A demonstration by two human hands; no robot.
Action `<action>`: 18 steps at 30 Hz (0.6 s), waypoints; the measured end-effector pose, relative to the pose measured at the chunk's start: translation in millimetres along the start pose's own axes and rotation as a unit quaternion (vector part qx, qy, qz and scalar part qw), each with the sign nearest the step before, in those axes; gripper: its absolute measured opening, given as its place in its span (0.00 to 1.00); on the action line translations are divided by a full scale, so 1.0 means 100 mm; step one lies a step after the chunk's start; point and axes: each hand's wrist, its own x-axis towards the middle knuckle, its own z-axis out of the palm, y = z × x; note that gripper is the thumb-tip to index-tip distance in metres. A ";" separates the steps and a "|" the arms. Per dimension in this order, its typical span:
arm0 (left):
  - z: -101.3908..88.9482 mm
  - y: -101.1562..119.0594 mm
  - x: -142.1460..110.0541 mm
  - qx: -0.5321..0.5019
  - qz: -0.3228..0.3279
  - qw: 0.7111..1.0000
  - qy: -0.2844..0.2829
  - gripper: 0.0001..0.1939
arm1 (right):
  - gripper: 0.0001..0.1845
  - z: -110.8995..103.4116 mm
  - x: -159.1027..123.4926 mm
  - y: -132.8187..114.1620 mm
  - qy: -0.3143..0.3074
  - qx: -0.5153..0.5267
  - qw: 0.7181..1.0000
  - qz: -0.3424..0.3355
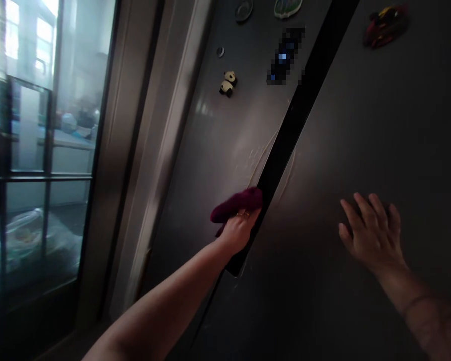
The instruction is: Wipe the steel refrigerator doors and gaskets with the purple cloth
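Observation:
My left hand (240, 228) is closed on a dark red cloth (233, 204), a ring showing on one finger. It presses the cloth at the lower part of the black handle strip (304, 95) that runs slantwise between two dark grey fridge doors. Spread flat, my right hand (376, 230) lies against or just over the right fridge door (346, 140) and holds nothing. Between the hands, thin curved lines mark the door surface beside the strip. The left fridge door (199, 165) has faint light marks above the cloth.
A panda magnet (228, 83), a small round magnet (220, 51) and other magnets sit on the left door. A red and yellow magnet (386, 25) is on the right door. To the left stands a glass-paned door (69, 165), with a plastic bag (30, 240) behind it.

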 end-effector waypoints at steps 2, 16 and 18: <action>0.14 0.03 -0.16 -0.006 0.001 1.000 -0.009 0.37 | 0.42 -0.01 0.01 -0.01 0.008 0.003 1.000 -0.005; -0.34 0.05 0.47 0.038 0.002 0.998 0.049 0.44 | 0.44 -0.03 0.02 -0.05 0.001 0.015 1.000 0.006; -0.50 0.07 0.87 0.052 0.002 0.997 0.055 0.46 | 0.44 -0.04 0.03 -0.05 -0.001 0.024 1.000 0.009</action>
